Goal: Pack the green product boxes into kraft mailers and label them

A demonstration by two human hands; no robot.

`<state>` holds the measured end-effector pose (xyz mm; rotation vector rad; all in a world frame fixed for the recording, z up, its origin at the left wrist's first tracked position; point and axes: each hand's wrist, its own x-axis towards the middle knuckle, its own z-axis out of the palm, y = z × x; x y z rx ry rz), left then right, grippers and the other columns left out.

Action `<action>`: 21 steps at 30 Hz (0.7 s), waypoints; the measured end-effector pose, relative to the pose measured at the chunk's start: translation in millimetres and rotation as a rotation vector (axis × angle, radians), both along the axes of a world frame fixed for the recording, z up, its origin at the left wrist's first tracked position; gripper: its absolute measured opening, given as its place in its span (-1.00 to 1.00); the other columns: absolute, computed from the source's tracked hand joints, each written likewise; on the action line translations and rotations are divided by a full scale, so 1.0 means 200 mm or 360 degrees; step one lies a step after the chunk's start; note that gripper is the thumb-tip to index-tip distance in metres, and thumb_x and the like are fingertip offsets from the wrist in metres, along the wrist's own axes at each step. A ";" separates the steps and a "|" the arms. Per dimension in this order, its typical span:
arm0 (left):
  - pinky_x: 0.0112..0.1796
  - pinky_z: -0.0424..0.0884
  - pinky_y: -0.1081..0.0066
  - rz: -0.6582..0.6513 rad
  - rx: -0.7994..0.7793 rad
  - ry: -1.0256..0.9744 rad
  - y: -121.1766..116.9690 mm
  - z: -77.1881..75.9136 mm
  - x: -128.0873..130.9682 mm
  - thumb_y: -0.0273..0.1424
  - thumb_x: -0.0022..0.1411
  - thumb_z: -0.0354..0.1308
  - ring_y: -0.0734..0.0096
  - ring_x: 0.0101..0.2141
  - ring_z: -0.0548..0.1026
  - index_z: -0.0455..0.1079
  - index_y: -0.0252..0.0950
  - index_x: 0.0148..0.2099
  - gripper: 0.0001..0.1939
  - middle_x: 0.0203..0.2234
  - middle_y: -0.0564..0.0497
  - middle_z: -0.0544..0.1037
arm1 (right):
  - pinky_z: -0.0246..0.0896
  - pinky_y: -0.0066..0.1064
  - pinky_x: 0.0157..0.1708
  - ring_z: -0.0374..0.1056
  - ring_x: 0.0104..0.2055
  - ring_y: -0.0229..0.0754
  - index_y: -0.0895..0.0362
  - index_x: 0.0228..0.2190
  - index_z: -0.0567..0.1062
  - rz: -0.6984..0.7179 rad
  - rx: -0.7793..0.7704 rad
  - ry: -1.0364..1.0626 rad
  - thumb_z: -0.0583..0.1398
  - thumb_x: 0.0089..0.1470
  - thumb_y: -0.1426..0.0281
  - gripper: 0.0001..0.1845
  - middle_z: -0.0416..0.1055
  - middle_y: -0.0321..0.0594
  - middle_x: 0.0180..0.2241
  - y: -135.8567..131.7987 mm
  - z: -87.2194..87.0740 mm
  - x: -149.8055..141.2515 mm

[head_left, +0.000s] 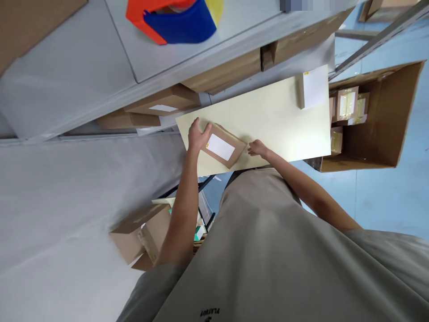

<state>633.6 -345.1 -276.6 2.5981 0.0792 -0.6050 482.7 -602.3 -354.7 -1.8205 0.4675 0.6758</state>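
A small brown cardboard box [231, 139] with a white label on top lies at an angle on the pale cream tabletop [275, 120]. My left hand [199, 135] grips its left end, thumb along the upper corner and fingers over the far side. Close to the box's right corner is my right hand [256, 148], its fingers curled together in a pinch. Whatever may be between those fingertips is too small to make out. A stack of white labels [315, 87] sits at the far right corner of the tabletop.
A large open carton [398, 116] on the right holds several small taped boxes [347, 105]. Behind the table, a grey shelf [83, 80] carries an orange and blue plastic object [182, 22]; cardboard boxes [164, 100] lie beneath. An open carton [140, 232] stands lower left.
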 end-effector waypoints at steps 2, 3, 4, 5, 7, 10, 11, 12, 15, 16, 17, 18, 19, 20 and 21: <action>0.40 0.26 0.03 0.0113 0.0052 0.0206 -0.05 -0.04 0.10 0.03 0.56 0.25 -0.01 0.31 0.48 0.42 -0.62 0.28 -0.29 0.27 -0.40 0.61 | 0.65 -0.03 0.03 0.70 -0.14 0.10 0.27 -0.07 0.67 0.0039 0.0305 0.0188 -0.04 0.57 0.17 -0.41 0.71 0.25 -0.18 -0.01 0.05 -0.02; 0.34 0.32 0.05 0.0129 0.0067 0.0272 -0.08 -0.05 0.12 0.06 0.57 0.23 0.01 0.21 0.55 0.49 -0.59 0.15 -0.33 0.13 -0.40 0.69 | 0.65 -0.06 0.05 0.70 -0.09 0.08 0.27 0.00 0.66 0.0029 0.0475 0.0279 -0.09 0.58 0.15 -0.36 0.71 0.26 -0.12 -0.01 0.09 -0.02; 0.28 0.36 0.07 0.0125 0.0073 0.0289 -0.12 -0.05 0.11 0.07 0.57 0.21 0.01 0.13 0.59 0.52 -0.55 0.04 -0.36 0.01 -0.38 0.73 | 0.64 -0.08 0.07 0.69 -0.04 0.07 0.27 0.06 0.64 -0.0007 0.0613 0.0326 -0.12 0.59 0.13 -0.34 0.71 0.26 -0.06 -0.01 0.12 -0.02; 0.23 0.38 0.08 0.0118 0.0071 0.0258 -0.14 -0.04 0.09 0.08 0.58 0.19 0.01 0.07 0.61 0.54 -0.50 -0.03 -0.38 -0.06 -0.37 0.74 | 0.64 -0.09 0.09 0.69 0.00 0.06 0.25 0.11 0.63 -0.0061 0.0695 0.0328 -0.13 0.58 0.12 -0.34 0.70 0.24 -0.01 -0.02 0.15 -0.03; 0.16 0.40 0.11 0.0123 0.0053 0.0129 -0.18 0.00 0.00 0.09 0.59 0.15 -0.04 0.05 0.62 0.54 -0.39 -0.07 -0.43 -0.08 -0.34 0.74 | 0.63 -0.07 0.12 0.68 0.05 0.05 0.18 0.18 0.61 -0.0201 0.0679 0.0245 -0.10 0.57 0.10 -0.36 0.70 0.17 0.05 -0.04 0.23 -0.05; 0.03 0.44 0.21 0.0100 -0.0045 -0.0057 -0.20 0.10 -0.20 -0.01 0.64 0.04 -0.02 0.01 0.64 0.57 -0.26 -0.07 -0.53 -0.09 -0.25 0.74 | 0.57 -0.03 0.22 0.60 0.23 0.07 0.10 0.25 0.58 -0.0438 0.0496 0.0049 -0.03 0.54 -0.03 -0.35 0.64 0.07 0.21 -0.13 0.36 -0.14; 0.00 0.44 0.25 0.0069 -0.0091 -0.0097 -0.20 0.13 -0.27 -0.07 0.64 0.04 0.02 -0.01 0.64 0.58 -0.24 -0.06 -0.58 -0.10 -0.22 0.73 | 0.53 -0.02 0.26 0.55 0.29 0.09 0.09 0.27 0.56 -0.0510 0.0403 -0.0056 0.00 0.52 -0.09 -0.31 0.60 0.05 0.26 -0.16 0.39 -0.18; -0.02 0.44 0.28 0.0033 -0.0128 -0.0110 -0.21 0.15 -0.35 -0.12 0.63 0.04 0.06 -0.03 0.64 0.60 -0.23 -0.06 -0.61 -0.10 -0.20 0.73 | 0.50 -0.02 0.29 0.50 0.34 0.11 0.09 0.28 0.55 -0.0573 0.0287 -0.0173 0.01 0.49 -0.14 -0.28 0.57 0.04 0.30 -0.20 0.43 -0.21; -0.06 0.43 0.33 0.0001 -0.0222 -0.0045 -0.28 0.18 -0.54 -0.20 0.57 0.12 0.08 -0.05 0.65 0.61 -0.22 -0.04 -0.71 -0.09 -0.19 0.73 | 0.50 0.02 0.26 0.53 0.32 0.18 0.12 0.26 0.55 -0.0716 -0.0151 -0.0386 0.03 0.45 -0.20 -0.22 0.58 0.10 0.28 -0.30 0.48 -0.27; -0.08 0.43 0.33 -0.0004 -0.0248 0.0003 -0.31 0.18 -0.59 -0.20 0.55 0.14 0.07 -0.07 0.66 0.61 -0.21 -0.06 -0.73 -0.12 -0.18 0.74 | 0.52 0.03 0.21 0.57 0.27 0.21 0.13 0.22 0.56 -0.0733 -0.0282 -0.0385 0.02 0.44 -0.21 -0.22 0.61 0.14 0.24 -0.33 0.48 -0.28; -0.12 0.41 0.34 -0.0010 -0.0267 0.0056 -0.34 0.16 -0.62 -0.19 0.54 0.16 0.07 -0.10 0.66 0.60 -0.21 -0.11 -0.74 -0.17 -0.17 0.74 | 0.54 0.04 0.17 0.60 0.22 0.23 0.14 0.18 0.57 -0.0729 -0.0390 -0.0361 0.02 0.43 -0.22 -0.23 0.64 0.18 0.19 -0.36 0.47 -0.28; -0.17 0.38 0.35 -0.0015 -0.0274 0.0106 -0.36 0.15 -0.64 -0.17 0.53 0.17 0.08 -0.15 0.65 0.58 -0.20 -0.18 -0.72 -0.24 -0.16 0.73 | 0.56 0.04 0.13 0.63 0.17 0.25 0.14 0.13 0.57 -0.0704 -0.0472 -0.0328 0.03 0.42 -0.24 -0.23 0.66 0.21 0.15 -0.39 0.45 -0.28; -0.21 0.35 0.35 -0.0017 -0.0275 0.0147 -0.39 0.13 -0.65 -0.14 0.53 0.17 0.10 -0.21 0.62 0.55 -0.21 -0.26 -0.67 -0.32 -0.14 0.71 | 0.56 0.04 0.11 0.64 0.15 0.26 0.13 0.09 0.57 -0.0662 -0.0531 -0.0299 0.04 0.40 -0.26 -0.23 0.67 0.22 0.11 -0.42 0.42 -0.27; -0.26 0.30 0.35 -0.0019 -0.0276 0.0183 -0.40 0.11 -0.65 -0.10 0.53 0.17 0.13 -0.27 0.59 0.49 -0.21 -0.33 -0.60 -0.40 -0.12 0.66 | 0.55 0.03 0.11 0.64 0.15 0.25 0.11 0.07 0.56 -0.0611 -0.0563 -0.0280 0.05 0.38 -0.28 -0.24 0.68 0.22 0.10 -0.44 0.40 -0.26; -0.29 0.26 0.35 -0.0019 -0.0283 0.0216 -0.41 0.09 -0.64 -0.06 0.53 0.16 0.17 -0.33 0.54 0.43 -0.21 -0.40 -0.53 -0.46 -0.09 0.61 | 0.54 0.02 0.11 0.64 0.15 0.24 0.10 0.06 0.55 -0.0560 -0.0564 -0.0264 0.07 0.35 -0.30 -0.23 0.68 0.21 0.10 -0.47 0.37 -0.25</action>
